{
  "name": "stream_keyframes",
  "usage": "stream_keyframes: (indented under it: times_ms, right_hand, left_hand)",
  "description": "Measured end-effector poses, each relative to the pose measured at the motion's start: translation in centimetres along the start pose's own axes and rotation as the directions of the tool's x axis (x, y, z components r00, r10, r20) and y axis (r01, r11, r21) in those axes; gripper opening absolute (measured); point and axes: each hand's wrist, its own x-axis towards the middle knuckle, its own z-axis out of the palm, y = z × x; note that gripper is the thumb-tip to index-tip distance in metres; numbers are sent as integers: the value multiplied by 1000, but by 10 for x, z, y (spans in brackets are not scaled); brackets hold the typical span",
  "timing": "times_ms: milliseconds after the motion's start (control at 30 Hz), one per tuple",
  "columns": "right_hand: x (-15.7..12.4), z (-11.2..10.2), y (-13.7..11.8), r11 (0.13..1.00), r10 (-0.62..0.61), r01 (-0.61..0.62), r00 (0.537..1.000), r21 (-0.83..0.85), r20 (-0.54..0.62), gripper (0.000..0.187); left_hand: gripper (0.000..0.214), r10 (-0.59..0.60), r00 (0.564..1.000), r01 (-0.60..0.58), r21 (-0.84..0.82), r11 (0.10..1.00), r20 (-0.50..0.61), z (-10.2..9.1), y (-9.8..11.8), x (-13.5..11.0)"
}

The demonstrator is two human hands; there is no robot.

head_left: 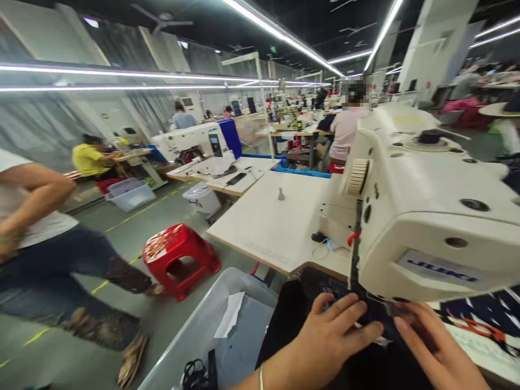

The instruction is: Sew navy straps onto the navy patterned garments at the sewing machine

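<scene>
the flat, dark navy fabric lies beneath the bulky white sewing machine [430, 195] – fabric [376, 311] seemingly mid-work, finished and remaining stitching hidden. below the machine, the left hand's [325, 338] fingers spread; the right hand [433, 338] – pinching or not, i cannot tell.

Workshop floor [162, 322] and ceiling [306, 13].
A red stool [174, 235] stands near a person [36, 244]; beyond, a lidded box [202, 197] sits near a background sewing machine [190, 136], and a fan [162, 20] hangs at upper left.
</scene>
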Motion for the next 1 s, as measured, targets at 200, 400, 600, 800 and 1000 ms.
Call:
stream_keyframes:
  times_ms: [200,400,600,800,1000]
  right_hand:
    - [-10,0,8,960,-220,237,968,-147,124,27]
    - [-17,0,4,885,-379,410,909,-221,172,38]
    - [-19,11,11,968,-188,194,981,-160,51,31]
    - [2,8,4,996,-66,68,997,-53,46,31]
    - [14,-2,-9,984,-143,158,976,-84,162,33]
  left_hand:
    - [38,8,996,-21,-156,988,-88,13,-5,-3]
    - [37,39,997,-53,-198,979,-72,13,-9,-3]
    - [37,22,995,-34,-130,991,-99,17,-5,-4]
    - [36,-10,992,11,7,1000,-129,20,2,-4]
    - [34,-58,985,62,19,998,-165,22,5,-1]
